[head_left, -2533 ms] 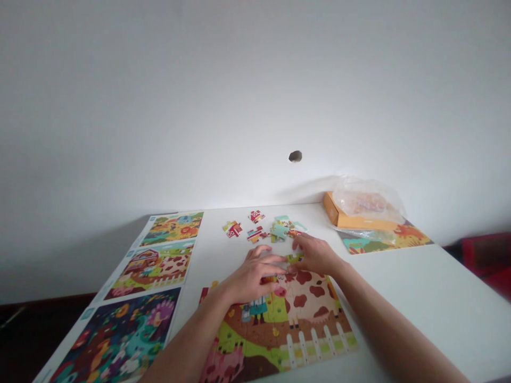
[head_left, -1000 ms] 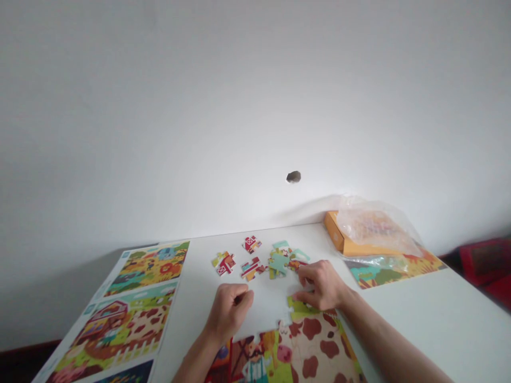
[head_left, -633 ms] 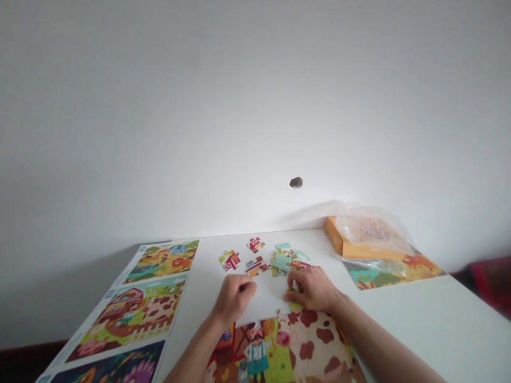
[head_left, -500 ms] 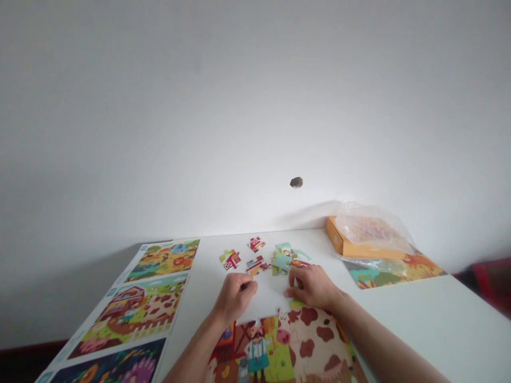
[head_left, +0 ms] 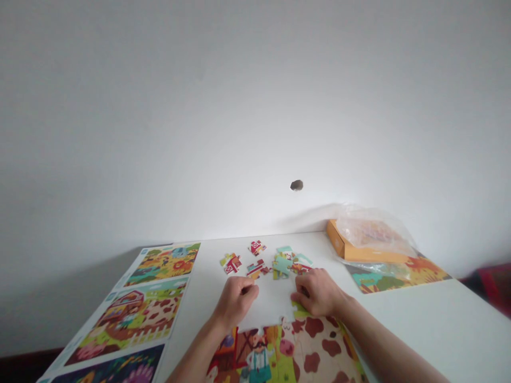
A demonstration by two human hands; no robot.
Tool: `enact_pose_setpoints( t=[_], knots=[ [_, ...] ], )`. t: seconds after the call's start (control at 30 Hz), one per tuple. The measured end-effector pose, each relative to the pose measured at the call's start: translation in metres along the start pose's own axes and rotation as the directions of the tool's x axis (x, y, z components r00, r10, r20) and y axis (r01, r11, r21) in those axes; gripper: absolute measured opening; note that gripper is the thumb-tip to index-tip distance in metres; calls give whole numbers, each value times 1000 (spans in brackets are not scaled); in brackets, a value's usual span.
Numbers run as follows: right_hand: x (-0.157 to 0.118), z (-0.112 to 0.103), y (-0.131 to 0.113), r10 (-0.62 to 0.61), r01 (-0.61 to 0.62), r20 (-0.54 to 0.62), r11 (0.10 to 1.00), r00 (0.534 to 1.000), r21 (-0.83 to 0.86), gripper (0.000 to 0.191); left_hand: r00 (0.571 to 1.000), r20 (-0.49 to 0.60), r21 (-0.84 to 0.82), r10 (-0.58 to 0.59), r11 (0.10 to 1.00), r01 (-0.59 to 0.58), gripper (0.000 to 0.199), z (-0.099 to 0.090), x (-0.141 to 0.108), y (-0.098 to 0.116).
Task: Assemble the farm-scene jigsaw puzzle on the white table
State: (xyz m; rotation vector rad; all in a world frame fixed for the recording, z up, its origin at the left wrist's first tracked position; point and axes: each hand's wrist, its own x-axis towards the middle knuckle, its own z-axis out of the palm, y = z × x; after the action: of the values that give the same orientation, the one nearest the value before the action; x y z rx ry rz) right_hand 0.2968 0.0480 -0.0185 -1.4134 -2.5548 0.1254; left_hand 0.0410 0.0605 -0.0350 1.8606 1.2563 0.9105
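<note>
Jigsaw puzzle (head_left: 287, 354) with a farm scene lies partly built on a white bench (head_left: 451, 324), directly below the fingers of both hands, and the lower frame edge cuts it off. Its cow with brown patches and a figure in blue overalls are visible; a pale area between the hands, bordered by the puzzle's notched top edge, could be backing board or bench.

The left hand (head_left: 235, 303) is curled, with its fingers drawn together just above that pale area. They hide whatever may lie between them, so I cannot tell if they grip anything. The right hand (head_left: 319, 292) is curved downward at the puzzle's top edge, its fingers (head_left: 303, 298) over a green piece (head_left: 298, 310). Whether they are gripping it cannot be told.

Just beyond the fingers lie loose pieces: a red barn piece (head_left: 232, 264), another red piece (head_left: 257, 247), a striped piece (head_left: 255, 268) and an overlapping teal cluster (head_left: 282, 264).

Further right of the fingers, a clear plastic bag (head_left: 373, 231) sits on an orange box (head_left: 343, 244), over a printed sheet (head_left: 399, 279). Left of the fingers lie more printed picture sheets (head_left: 162, 257). Small labels on these sheets are too tiny to read, and no brand can be made out.
</note>
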Motion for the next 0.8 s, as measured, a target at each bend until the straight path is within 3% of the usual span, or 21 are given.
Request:
enact_pose_setpoints(
  t=[0.23,0.33,0.37,0.43,0.47,0.5,0.6,0.73,0.8],
  knots=[
    [-2,0,0,-52,52,-49,999,997,-1,23,999,-34,40,13,999,-12,37,1,-1,-1],
    [-2,1,0,-78,81,-115,996,990,24,25,974,-218,168,56,986,-19,38,-2,-2,-2],
    [-2,1,0,-74,79,-144,996,987,33,26,938,-339,237,70,972,13,39,-5,-2,-2],
    [-2,2,0,-43,54,-213,997,976,49,29,791,-610,321,49,928,190,36,-11,-3,-3],
    [-2,2,1,-17,33,-251,998,968,58,31,735,-678,337,25,899,280,35,-13,-3,-3],
    [-1,3,1,10,10,-289,998,957,69,32,715,-699,345,4,878,332,35,-16,-3,-4],
    [0,7,4,81,-46,-368,994,926,102,36,749,-662,383,13,865,323,34,-18,-1,-8],
    [0,10,6,106,-73,-386,992,917,98,38,843,-494,534,213,840,100,27,-14,5,-16],
    [0,8,6,111,-86,-390,993,914,82,39,853,-489,582,182,797,163,24,-11,6,-19]
  ],
)
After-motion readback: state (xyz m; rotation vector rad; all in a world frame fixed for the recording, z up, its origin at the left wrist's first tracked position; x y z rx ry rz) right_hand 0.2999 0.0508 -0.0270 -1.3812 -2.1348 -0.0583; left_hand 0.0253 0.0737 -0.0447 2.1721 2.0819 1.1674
